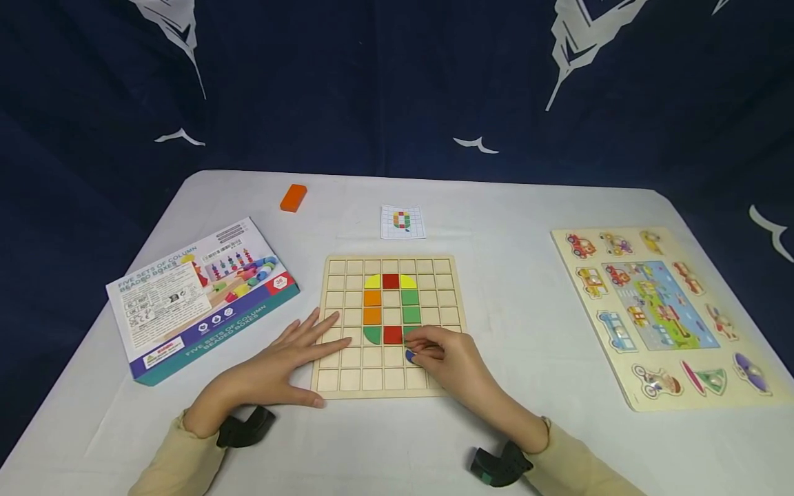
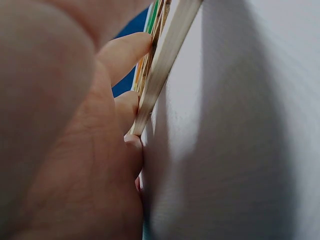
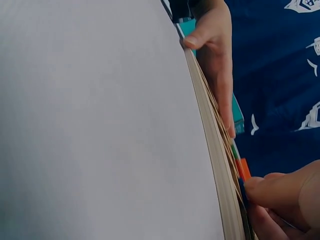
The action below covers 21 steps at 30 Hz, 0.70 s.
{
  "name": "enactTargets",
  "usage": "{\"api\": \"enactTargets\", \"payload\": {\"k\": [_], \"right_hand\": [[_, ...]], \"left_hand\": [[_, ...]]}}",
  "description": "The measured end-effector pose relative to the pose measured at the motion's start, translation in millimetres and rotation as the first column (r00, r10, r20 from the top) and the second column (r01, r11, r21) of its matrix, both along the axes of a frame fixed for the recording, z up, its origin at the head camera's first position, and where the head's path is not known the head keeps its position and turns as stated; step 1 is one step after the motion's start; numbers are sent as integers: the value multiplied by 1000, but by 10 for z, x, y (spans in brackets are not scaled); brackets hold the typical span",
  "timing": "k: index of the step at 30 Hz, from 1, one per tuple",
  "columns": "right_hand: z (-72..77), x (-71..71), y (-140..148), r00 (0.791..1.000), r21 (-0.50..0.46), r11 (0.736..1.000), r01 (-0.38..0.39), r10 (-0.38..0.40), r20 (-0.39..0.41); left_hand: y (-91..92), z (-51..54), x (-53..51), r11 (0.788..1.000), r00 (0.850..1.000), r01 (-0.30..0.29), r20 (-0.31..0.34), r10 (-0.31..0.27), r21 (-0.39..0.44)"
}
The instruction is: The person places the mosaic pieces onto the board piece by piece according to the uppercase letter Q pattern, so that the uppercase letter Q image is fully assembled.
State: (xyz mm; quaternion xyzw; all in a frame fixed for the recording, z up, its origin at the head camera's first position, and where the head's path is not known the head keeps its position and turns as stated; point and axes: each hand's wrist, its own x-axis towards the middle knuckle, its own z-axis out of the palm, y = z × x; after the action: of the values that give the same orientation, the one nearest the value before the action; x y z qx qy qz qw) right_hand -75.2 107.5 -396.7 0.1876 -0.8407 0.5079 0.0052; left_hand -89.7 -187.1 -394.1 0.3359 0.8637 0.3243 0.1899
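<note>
A wooden grid board (image 1: 347,379) lies on the white table with a ring of coloured tiles: red, orange, green squares and yellow and green rounded corners. My right hand (image 1: 449,355) is over the ring's lower right corner and pinches a small blue piece (image 1: 410,356) between thumb and fingers. Its fingertips partly cover the piece and a green corner tile beside it. With fingers spread, my left hand (image 1: 279,368) rests at the board's left edge, fingertips on the grid, thumb by the near edge. Behind the board lies a pattern card (image 1: 403,233) showing a similar coloured ring.
To the left lies a toy box (image 1: 205,303) with a printed lid. An orange block (image 1: 293,198) is near the table's back edge. A wooden picture puzzle (image 1: 670,310) lies at the right. Dark blue cloth (image 1: 347,89) hangs behind the table.
</note>
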Motion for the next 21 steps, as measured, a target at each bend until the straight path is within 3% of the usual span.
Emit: {"api": "enactTargets", "payload": {"k": [21], "right_hand": [[-18,1,-8,999,20,1000,21,-21,-33]], "left_hand": [[-5,-8,-10,1000,1000,12,-20,-12,-7]]}}
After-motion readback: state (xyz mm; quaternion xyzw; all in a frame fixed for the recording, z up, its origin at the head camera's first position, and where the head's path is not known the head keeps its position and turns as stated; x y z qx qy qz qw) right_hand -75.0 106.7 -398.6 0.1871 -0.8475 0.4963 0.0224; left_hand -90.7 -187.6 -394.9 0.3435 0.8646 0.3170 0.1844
